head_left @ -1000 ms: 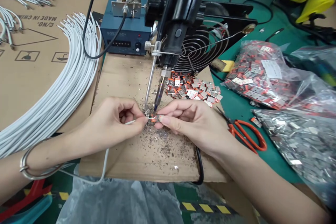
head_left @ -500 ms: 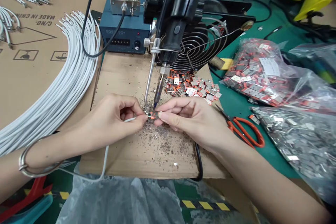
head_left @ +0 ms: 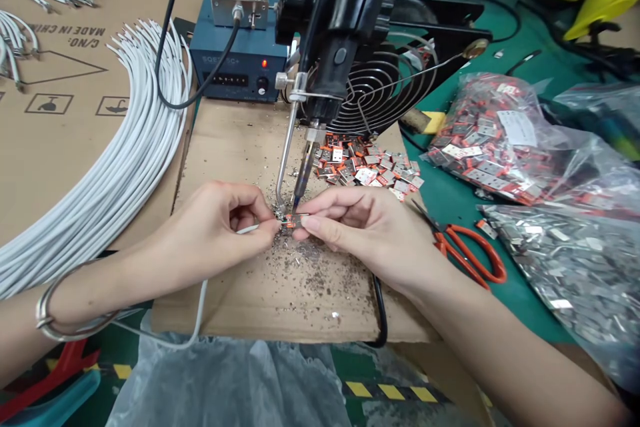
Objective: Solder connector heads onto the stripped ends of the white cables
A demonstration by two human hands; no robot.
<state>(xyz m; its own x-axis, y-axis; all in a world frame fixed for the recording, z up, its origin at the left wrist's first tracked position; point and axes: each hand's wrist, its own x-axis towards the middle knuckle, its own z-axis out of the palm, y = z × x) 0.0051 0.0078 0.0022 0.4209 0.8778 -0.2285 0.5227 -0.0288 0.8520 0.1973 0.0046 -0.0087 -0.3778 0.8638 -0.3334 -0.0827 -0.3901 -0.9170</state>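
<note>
My left hand [head_left: 243,217] pinches a white cable [head_left: 203,303] close to its stripped end, where thin coloured wires show. Between the thumb and fingers of my right hand [head_left: 350,223] is a small USB connector [head_left: 295,220] with a metal shell and orange-red plastic. The wire ends meet the back of the connector, right under the tip of a mounted soldering iron [head_left: 303,177]. Beside that tip ends a bent metal solder feed tube [head_left: 285,163]. My fingertips partly cover both the connector and the wires.
A blue solder feeder box [head_left: 237,60] stands behind, near a fan [head_left: 360,97]. USB connectors [head_left: 370,163] lie piled right of the iron. Orange-handled scissors [head_left: 470,253] and bags of connectors [head_left: 483,137] and metal shells [head_left: 565,273] sit at right. Bundled white cables [head_left: 145,127] lie left.
The red light on the blue box has come on. Both hands keep nearly the same place, with the connector tilted slightly so more of its face shows.
</note>
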